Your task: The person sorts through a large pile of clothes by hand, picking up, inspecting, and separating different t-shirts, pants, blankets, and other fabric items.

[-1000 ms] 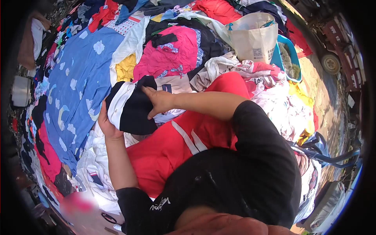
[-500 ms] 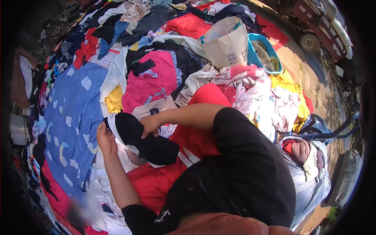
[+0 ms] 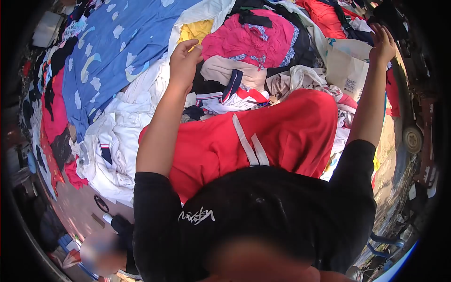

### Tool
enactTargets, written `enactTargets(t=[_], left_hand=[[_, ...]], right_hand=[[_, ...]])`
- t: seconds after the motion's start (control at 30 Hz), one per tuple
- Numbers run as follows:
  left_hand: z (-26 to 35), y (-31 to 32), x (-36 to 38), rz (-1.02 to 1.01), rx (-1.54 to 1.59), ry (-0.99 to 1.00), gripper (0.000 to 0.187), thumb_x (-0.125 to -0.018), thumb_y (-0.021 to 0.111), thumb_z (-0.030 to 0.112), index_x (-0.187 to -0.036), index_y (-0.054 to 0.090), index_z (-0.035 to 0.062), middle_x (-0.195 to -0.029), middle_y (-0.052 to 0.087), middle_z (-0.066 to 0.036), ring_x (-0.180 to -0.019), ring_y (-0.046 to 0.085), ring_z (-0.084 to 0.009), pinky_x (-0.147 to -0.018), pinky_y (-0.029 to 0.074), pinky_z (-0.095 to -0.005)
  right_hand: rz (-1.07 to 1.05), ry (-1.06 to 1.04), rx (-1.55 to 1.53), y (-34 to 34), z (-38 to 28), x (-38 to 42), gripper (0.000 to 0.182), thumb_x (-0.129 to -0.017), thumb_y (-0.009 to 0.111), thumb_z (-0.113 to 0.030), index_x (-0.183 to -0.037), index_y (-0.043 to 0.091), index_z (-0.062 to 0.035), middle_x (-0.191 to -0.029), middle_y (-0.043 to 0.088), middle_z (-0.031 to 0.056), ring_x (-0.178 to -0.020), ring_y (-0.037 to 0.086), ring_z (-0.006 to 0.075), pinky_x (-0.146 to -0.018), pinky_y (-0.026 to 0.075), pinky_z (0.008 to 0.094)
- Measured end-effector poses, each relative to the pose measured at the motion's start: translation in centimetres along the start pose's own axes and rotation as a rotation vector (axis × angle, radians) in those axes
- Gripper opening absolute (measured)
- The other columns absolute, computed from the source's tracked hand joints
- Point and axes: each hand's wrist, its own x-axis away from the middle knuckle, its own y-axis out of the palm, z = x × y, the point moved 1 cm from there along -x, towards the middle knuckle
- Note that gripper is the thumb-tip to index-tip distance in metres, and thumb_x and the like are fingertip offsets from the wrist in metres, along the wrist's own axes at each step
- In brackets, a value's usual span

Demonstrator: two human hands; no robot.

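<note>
My left hand (image 3: pixel 184 63) is raised over the pile beside a yellow cloth (image 3: pixel 195 31) and a pink garment (image 3: pixel 251 37) with blue frilled edging. Its fingers are loosely bent and apart, with nothing visible in them. My right hand (image 3: pixel 383 46) reaches out at the upper right, fingers stretched and spread. A dark cloth-like shape (image 3: pixel 389 19) lies just beyond its fingertips; whether they touch cannot be told. Beside that hand stands a pale paper bag (image 3: pixel 347 70) with a printed code. Red trousers (image 3: pixel 286 131) with white stripes cover my legs.
A blue sheet with white clouds (image 3: pixel 117 51) spreads at the upper left, with white clothes (image 3: pixel 115 145) below it. A cream garment (image 3: pixel 235 70) lies before my knees. Another person (image 3: pixel 105 249) is at the lower left. A wheel (image 3: pixel 413 139) shows at the right.
The black cloth with white edging has left my hands. My right hand has swung far out to the right, and my left hand has lifted away. The view has turned.
</note>
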Motion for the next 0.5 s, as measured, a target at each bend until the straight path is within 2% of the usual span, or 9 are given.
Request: enactTargets(t=[0.1, 0.17, 0.2, 0.23, 0.27, 0.3, 0.33, 0.4, 0.5], left_hand=[[0.4, 0.9, -0.4, 0.04, 0.068, 0.011, 0.034, -0.096, 0.062, 0.015, -0.122, 0.056, -0.0062, -0.116, 0.062, -0.015, -0.108, 0.065, -0.0242, -0.086, 0.054, -0.0341], [0.7, 1.4, -0.3, 0.054, 0.101, 0.023, 0.031, -0.097, 0.06, 0.014, -0.12, 0.057, -0.0062, -0.116, 0.062, -0.016, -0.109, 0.065, -0.0244, -0.085, 0.054, -0.0342], [1.0, 1.5, -0.3, 0.058, 0.099, 0.033, 0.03, -0.097, 0.06, 0.014, -0.12, 0.057, -0.0061, -0.116, 0.062, -0.016, -0.108, 0.065, -0.0244, -0.085, 0.054, -0.0343], [1.2, 1.6, -0.3, 0.061, 0.099, 0.044, 0.03, -0.097, 0.06, 0.014, -0.119, 0.057, -0.0061, -0.116, 0.063, -0.016, -0.108, 0.066, -0.0244, -0.085, 0.054, -0.0344], [1.1, 1.5, -0.2, 0.066, 0.101, 0.051, 0.03, -0.097, 0.06, 0.014, -0.119, 0.057, -0.006, -0.116, 0.063, -0.016, -0.108, 0.066, -0.0244, -0.085, 0.055, -0.0346], [1.0, 1.2, -0.4, 0.076, 0.098, 0.055, 0.028, -0.097, 0.06, 0.013, -0.118, 0.058, -0.0059, -0.113, 0.064, -0.016, -0.105, 0.067, -0.0235, -0.083, 0.055, -0.0335], [1.0, 1.0, -0.6, 0.088, 0.097, 0.056, 0.028, -0.097, 0.059, 0.013, -0.117, 0.059, -0.0058, -0.113, 0.064, -0.016, -0.104, 0.067, -0.0232, -0.082, 0.055, -0.0329], [0.9, 0.4, -0.7, 0.116, 0.09, 0.053, 0.026, -0.097, 0.059, 0.012, -0.116, 0.059, -0.0057, -0.111, 0.065, -0.015, -0.102, 0.068, -0.0226, -0.08, 0.056, -0.0317], [0.4, -0.4, -0.7, 0.133, 0.096, 0.055, 0.023, -0.097, 0.059, 0.011, -0.113, 0.06, -0.005, -0.111, 0.066, -0.015, -0.101, 0.069, -0.0224, -0.079, 0.056, -0.0308]], right_hand=[[-0.345, 0.305, 0.166, 8.2, 8.4, 8.9, 0.02, -0.092, 0.066, -0.013, -0.105, 0.067, 0.002, -0.095, 0.073, 0.0107, -0.076, 0.07, 0.0164, -0.064, 0.052, 0.0248], [-0.736, 0.566, 0.372, 12.6, 15.8, 16.6, 0.02, -0.09, 0.066, -0.013, -0.103, 0.068, 0.0022, -0.088, 0.071, 0.0073, -0.077, 0.068, 0.0131, -0.064, 0.051, 0.0259], [-0.963, 0.562, 0.539, 14.2, 18.0, 21.2, 0.022, -0.09, 0.067, -0.016, -0.105, 0.068, -0.0001, -0.087, 0.071, 0.0071, -0.072, 0.066, 0.0131, -0.067, 0.052, 0.0269], [-1.301, 0.159, 0.786, 14.9, 20.1, 25.1, 0.023, -0.083, 0.069, -0.015, -0.101, 0.07, -0.0006, -0.087, 0.071, 0.0111, -0.071, 0.068, 0.0204, -0.069, 0.054, 0.0332], [-1.593, 0.056, 0.947, 16.0, 21.4, 28.9, 0.026, -0.077, 0.069, -0.015, -0.099, 0.07, -0.0009, -0.094, 0.072, 0.0154, -0.08, 0.07, 0.0293, -0.076, 0.054, 0.0386], [-1.73, -0.049, 0.858, 16.2, 23.4, 32.7, 0.025, -0.076, 0.067, -0.015, -0.097, 0.071, -0.0022, -0.1, 0.071, 0.0166, -0.091, 0.068, 0.0338, -0.082, 0.053, 0.0408], [-1.795, -0.102, 0.876, 17.0, 23.4, 36.1, 0.021, -0.077, 0.065, -0.014, -0.094, 0.071, -0.0029, -0.1, 0.07, 0.0172, -0.099, 0.066, 0.034, -0.085, 0.052, 0.0411], [-1.842, -0.107, 0.894, 18.5, 24.6, 42.1, 0.023, -0.077, 0.064, -0.012, -0.098, 0.071, -0.0044, -0.104, 0.07, 0.0169, -0.102, 0.066, 0.0346, -0.087, 0.052, 0.0407], [-1.77, -0.125, 0.822, 19.2, 25.8, 48.5, 0.031, -0.079, 0.063, -0.006, -0.111, 0.065, -0.005, -0.114, 0.066, 0.0196, -0.107, 0.065, 0.036, -0.087, 0.054, 0.0436]])
